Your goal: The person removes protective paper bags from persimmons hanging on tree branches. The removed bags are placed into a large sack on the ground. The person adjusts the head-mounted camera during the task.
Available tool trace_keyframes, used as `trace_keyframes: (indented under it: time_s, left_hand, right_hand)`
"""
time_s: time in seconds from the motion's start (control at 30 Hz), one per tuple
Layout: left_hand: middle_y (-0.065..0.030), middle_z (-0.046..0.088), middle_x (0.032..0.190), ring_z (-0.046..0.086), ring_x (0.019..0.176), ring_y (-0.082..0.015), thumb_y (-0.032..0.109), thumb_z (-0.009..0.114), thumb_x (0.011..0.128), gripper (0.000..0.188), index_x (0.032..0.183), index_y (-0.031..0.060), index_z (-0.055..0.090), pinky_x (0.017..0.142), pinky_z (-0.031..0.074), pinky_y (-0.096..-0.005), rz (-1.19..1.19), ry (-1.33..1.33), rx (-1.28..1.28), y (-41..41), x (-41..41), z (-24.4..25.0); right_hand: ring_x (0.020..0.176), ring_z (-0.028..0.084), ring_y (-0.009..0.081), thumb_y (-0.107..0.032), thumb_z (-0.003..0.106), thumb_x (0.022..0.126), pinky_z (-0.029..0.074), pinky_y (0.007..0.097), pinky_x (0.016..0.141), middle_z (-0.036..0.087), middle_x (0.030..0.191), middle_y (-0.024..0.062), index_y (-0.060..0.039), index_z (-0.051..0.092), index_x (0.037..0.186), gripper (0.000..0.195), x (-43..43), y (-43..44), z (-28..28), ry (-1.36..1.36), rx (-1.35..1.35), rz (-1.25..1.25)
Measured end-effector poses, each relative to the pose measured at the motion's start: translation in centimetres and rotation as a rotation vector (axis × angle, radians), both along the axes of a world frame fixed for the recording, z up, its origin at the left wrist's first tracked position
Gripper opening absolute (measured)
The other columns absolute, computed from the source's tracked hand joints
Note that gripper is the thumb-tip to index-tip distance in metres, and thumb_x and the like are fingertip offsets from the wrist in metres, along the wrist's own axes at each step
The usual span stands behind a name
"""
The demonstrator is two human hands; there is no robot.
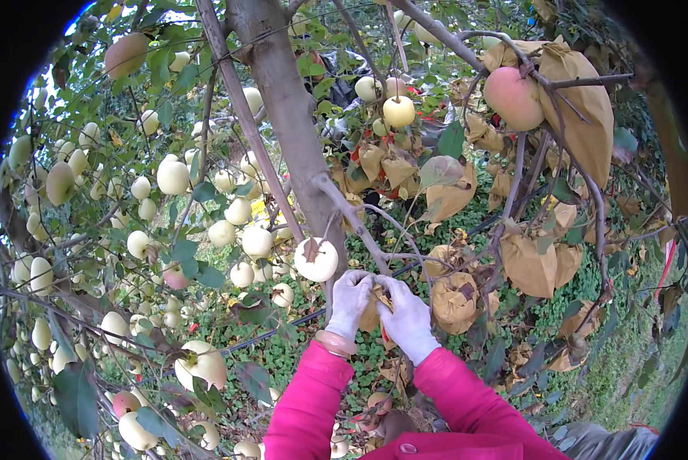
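Observation:
My left hand (348, 300), in a pale glove with a pinkish bangle at the wrist, meets my right hand (406, 317) below a forked branch. Also gloved, the right hand has its fingertips almost against those of the left. Between them both pinch the upper part of a brown paper fruit bag (370, 315); whatever it holds is hidden. Just above my left hand hangs a creamy white apple (316, 260) with a dry leaf on it. Right of my right hand is another bagged fruit (454, 302), its paper wrapped tightly around it.
The tree trunk (283, 86) rises ahead, with a wooden pole (246, 115) slanting beside it. A bare branch (352, 215) forks above my hands. At right hang brown bags (529, 261) and a pink apple (514, 99). Many pale apples (173, 177) fill the left. A dark hose (275, 332) crosses behind.

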State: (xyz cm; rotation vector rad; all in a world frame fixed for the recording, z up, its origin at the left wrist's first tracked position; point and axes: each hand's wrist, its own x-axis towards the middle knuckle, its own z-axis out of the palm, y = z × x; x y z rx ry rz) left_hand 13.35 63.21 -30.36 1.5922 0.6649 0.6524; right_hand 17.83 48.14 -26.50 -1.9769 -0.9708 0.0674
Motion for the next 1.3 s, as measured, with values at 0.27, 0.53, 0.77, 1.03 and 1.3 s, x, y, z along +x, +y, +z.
trace_keyframes:
  time_s: [0.27, 0.53, 0.77, 1.03, 1.3]
  left_hand:
    - [-0.0052, 0.070, 0.091, 0.063, 0.082, -0.0118, 0.007, 0.066, 0.092, 0.015, 0.101, -0.0041, 0.071, 0.076, 0.051, -0.0253, -0.001, 0.040, -0.062, -0.8, 0.1, 2.0]
    - [-0.0051, 0.071, 0.090, 0.062, 0.080, -0.0122, 0.012, 0.068, 0.092, 0.019, 0.102, -0.0036, 0.071, 0.076, 0.051, -0.0257, 0.076, 0.036, -0.109, -0.4, 0.7, 0.8]
    - [-0.0025, 0.069, 0.093, 0.060, 0.082, -0.0087, 0.019, 0.066, 0.096, 0.028, 0.109, -0.0060, 0.068, 0.075, 0.049, -0.0246, 0.056, 0.101, -0.131, 0.3, 0.1, 1.9]
    - [-0.0089, 0.065, 0.120, 0.059, 0.108, -0.0134, 0.021, 0.061, 0.099, 0.034, 0.120, -0.0046, 0.066, 0.096, 0.047, -0.0278, -0.251, 0.186, 0.189, 0.6, -1.9, 3.9]
    - [-0.0090, 0.072, 0.095, 0.066, 0.084, -0.0140, 0.013, 0.067, 0.091, 0.020, 0.104, -0.0029, 0.072, 0.077, 0.053, -0.0281, -0.004, 0.100, 0.089, -0.4, 0.2, 2.8]
  right_hand:
    - [0.098, 0.067, 0.0318, -0.009, 0.067, 0.086, 0.053, 0.0386, 0.084, 0.067, 0.107, 0.0122, -0.0079, 0.061, 0.114, 0.028, 1.0, 0.5, -0.9, 0.109, 0.176, 0.042]
    - [0.098, 0.064, 0.0353, -0.012, 0.067, 0.085, 0.052, 0.0418, 0.082, 0.065, 0.102, 0.0132, -0.0082, 0.059, 0.104, 0.021, 1.7, 0.1, -1.4, 0.132, 0.155, 0.085]
    - [0.098, 0.066, 0.0305, -0.014, 0.070, 0.086, 0.052, 0.0394, 0.081, 0.066, 0.104, 0.0113, -0.0077, 0.058, 0.106, 0.024, 0.1, 0.2, -2.0, 0.218, 0.197, 0.040]
    - [0.097, 0.066, 0.0343, -0.022, 0.072, 0.086, 0.052, 0.0423, 0.085, 0.068, 0.104, 0.0161, -0.0061, 0.059, 0.109, 0.030, 1.1, 0.4, -2.2, 0.261, 0.065, 0.022]
    - [0.092, 0.067, 0.0326, -0.017, 0.070, 0.087, 0.052, 0.0391, 0.081, 0.068, 0.100, 0.0157, -0.0035, 0.063, 0.100, 0.020, 1.2, 0.0, -1.6, 0.314, 0.098, 0.094]
